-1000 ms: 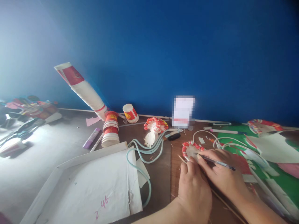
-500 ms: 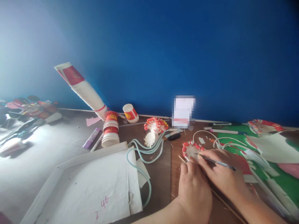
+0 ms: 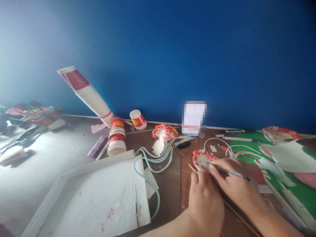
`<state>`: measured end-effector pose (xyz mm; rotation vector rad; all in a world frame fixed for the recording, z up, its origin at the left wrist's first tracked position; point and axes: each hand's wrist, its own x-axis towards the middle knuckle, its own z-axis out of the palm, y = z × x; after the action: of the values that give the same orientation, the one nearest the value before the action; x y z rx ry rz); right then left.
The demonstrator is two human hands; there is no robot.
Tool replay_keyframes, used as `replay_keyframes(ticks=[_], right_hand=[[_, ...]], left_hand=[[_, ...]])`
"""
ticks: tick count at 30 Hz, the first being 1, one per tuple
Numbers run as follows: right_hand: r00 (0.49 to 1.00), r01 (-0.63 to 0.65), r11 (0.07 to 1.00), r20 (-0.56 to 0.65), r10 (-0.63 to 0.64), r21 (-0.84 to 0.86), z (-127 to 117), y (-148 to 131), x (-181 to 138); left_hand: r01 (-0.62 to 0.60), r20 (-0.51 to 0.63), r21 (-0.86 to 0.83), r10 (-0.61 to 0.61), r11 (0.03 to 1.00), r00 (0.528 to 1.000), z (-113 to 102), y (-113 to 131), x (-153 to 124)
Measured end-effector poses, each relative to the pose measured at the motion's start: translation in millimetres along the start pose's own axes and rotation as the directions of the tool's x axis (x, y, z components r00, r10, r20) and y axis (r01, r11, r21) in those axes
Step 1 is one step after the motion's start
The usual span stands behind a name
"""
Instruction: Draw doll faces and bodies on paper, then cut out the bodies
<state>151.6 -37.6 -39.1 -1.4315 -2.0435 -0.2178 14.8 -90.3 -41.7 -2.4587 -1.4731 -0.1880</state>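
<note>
A cut paper cup piece (image 3: 202, 153), with a pale middle and a curled red-and-white rim, lies on the brown tabletop. My left hand (image 3: 206, 199) holds its near edge between curled fingers, which hide part of it. In my right hand (image 3: 238, 179) is a slim dark pen (image 3: 233, 173), gripped with its tip end over the pale middle; the tip itself is hard to see. A thin wooden stick (image 3: 192, 168) sticks out by the left fingertips.
At the left lies a white cardboard tray (image 3: 98, 194). A pale blue cord (image 3: 158, 160) loops beside it. Behind stand stacked paper cups (image 3: 117, 135), a single cup (image 3: 138, 119) and another fringed cup piece (image 3: 164, 133). Green sheet (image 3: 240, 140) and paper scraps are at right.
The pen in my right hand has shifted very slightly. My left hand and the cup piece stay where they were.
</note>
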Motion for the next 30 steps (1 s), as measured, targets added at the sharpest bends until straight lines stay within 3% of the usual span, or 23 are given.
replay_keyframes(ticks=[30], right_hand=[[0.999,0.041,0.999,-0.035,-0.040,0.036,3.2,2.3,-1.5]], left_hand=[[-0.013,-0.035,0.027,0.014,1.000,0.999,1.1,0.4,-1.4]])
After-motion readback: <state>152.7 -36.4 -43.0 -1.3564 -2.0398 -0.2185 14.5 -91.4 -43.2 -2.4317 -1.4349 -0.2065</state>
